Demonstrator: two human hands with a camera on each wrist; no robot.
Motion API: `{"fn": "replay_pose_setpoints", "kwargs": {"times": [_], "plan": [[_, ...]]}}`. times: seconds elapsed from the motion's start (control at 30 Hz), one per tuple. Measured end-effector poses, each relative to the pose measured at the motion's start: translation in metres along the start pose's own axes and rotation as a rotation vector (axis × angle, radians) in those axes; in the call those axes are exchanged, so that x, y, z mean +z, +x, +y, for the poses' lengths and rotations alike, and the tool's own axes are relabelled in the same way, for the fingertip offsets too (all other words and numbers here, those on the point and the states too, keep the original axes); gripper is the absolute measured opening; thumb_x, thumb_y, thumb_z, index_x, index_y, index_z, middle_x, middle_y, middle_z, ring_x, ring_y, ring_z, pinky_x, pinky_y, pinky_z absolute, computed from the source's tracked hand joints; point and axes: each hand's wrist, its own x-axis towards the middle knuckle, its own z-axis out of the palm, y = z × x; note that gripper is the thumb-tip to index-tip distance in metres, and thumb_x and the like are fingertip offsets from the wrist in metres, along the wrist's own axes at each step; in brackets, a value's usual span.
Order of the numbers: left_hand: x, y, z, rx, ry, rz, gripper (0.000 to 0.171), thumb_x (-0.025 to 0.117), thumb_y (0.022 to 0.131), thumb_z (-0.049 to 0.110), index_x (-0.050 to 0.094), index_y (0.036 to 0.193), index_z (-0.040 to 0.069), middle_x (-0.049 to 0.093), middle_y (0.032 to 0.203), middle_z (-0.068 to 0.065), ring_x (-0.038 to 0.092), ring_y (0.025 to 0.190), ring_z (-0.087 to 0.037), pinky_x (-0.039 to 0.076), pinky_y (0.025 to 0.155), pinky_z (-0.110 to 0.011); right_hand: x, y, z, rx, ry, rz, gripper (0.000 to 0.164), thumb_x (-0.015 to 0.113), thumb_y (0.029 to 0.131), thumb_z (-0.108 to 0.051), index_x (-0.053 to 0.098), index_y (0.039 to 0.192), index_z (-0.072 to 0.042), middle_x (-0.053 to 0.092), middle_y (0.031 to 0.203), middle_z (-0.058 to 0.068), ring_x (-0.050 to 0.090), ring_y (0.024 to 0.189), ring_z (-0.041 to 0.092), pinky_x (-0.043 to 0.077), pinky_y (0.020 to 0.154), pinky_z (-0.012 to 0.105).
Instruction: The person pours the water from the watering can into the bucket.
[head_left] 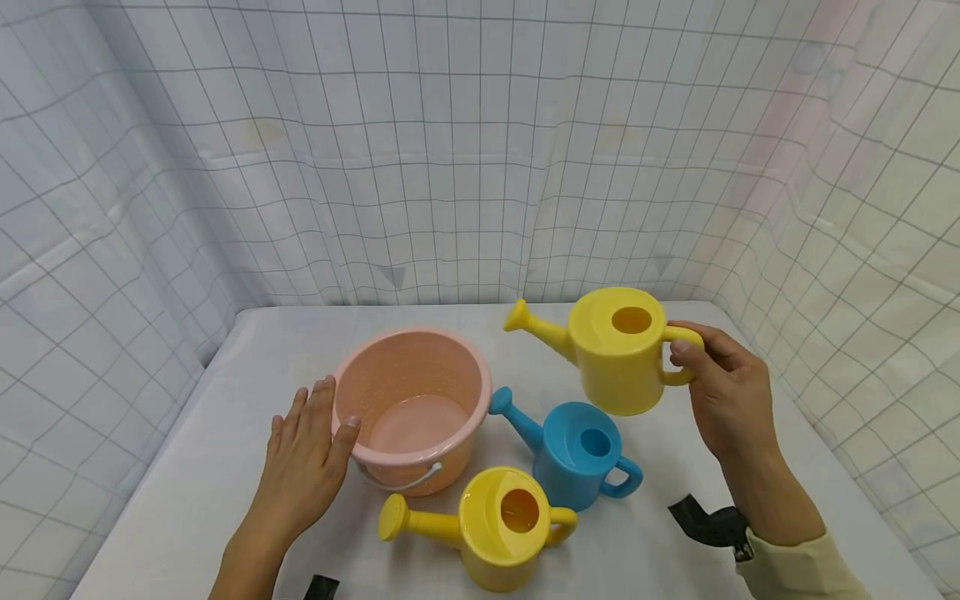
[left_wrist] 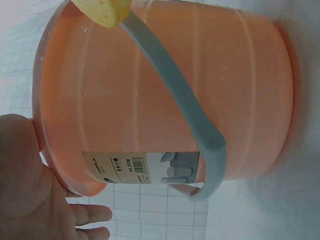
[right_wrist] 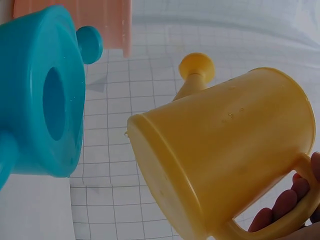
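Head view: right hand [head_left: 731, 387] grasping yellow can [head_left: 617, 350] by handle, lifted above surface [head_left: 225, 467], beside blue can [head_left: 573, 454]. Left hand [head_left: 307, 458] released, flat against bucket [head_left: 412, 400].

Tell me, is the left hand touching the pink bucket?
Touching. The head view shows the left hand with its thumb on the pink bucket at the rim, palm against the wall.

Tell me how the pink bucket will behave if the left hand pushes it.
The pink bucket looks like stiff plastic, so it should slide rather than buckle. Water in its bottom likely adds weight and may slosh. Its wide base makes tipping unlikely, with the left hand touching the rim.
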Motion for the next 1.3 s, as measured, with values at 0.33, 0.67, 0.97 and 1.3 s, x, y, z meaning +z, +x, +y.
{"fn": "replay_pose_setpoints", "kwargs": {"times": [0.33, 0.67, 0.97, 1.3], "plan": [[0.000, -0.001, 0.000, 0.005, 0.001, 0.004, 0.066, 0.029, 0.102, 0.045, 0.004, 0.153, 0.012, 0.016, 0.156, -0.022, 0.005, 0.146, -0.041, 0.002, 0.110, -0.068, 0.014, 0.006, -0.011, -0.026, -0.002, -0.117, 0.026, 0.057, 0.092, -0.004, 0.059, 0.115, 0.010, 0.064, 0.104, 0.002, 0.052, 0.096, 0.017, 0.047, 0.086, 0.020], [0.000, 0.000, 0.000, -0.004, -0.002, -0.013, 0.066, 0.027, 0.101, 0.046, 0.003, 0.153, 0.013, 0.015, 0.157, -0.021, 0.003, 0.147, -0.040, 0.001, 0.110, -0.067, 0.030, 0.012, -0.016, -0.051, -0.027, -0.193, 0.025, 0.057, 0.092, -0.003, 0.060, 0.114, 0.009, 0.065, 0.108, 0.002, 0.055, 0.105, 0.019, 0.047, 0.094, 0.022], [0.000, 0.000, -0.001, 0.000, -0.004, -0.002, 0.066, 0.028, 0.102, 0.046, 0.004, 0.153, 0.013, 0.016, 0.157, -0.021, 0.004, 0.146, -0.040, 0.001, 0.110, -0.067, 0.038, 0.021, -0.021, -0.063, -0.061, -0.232, 0.023, 0.059, 0.091, -0.004, 0.063, 0.112, 0.007, 0.067, 0.105, 0.001, 0.056, 0.101, 0.018, 0.048, 0.089, 0.023], [0.000, 0.000, 0.000, 0.001, 0.000, 0.002, 0.066, 0.028, 0.101, 0.045, 0.004, 0.153, 0.013, 0.016, 0.157, -0.021, 0.005, 0.146, -0.041, 0.001, 0.110, -0.068, 0.047, 0.028, -0.028, -0.074, -0.151, -0.251, 0.025, 0.061, 0.091, -0.009, 0.064, 0.112, 0.005, 0.067, 0.104, 0.000, 0.056, 0.099, 0.018, 0.049, 0.088, 0.021]]}}
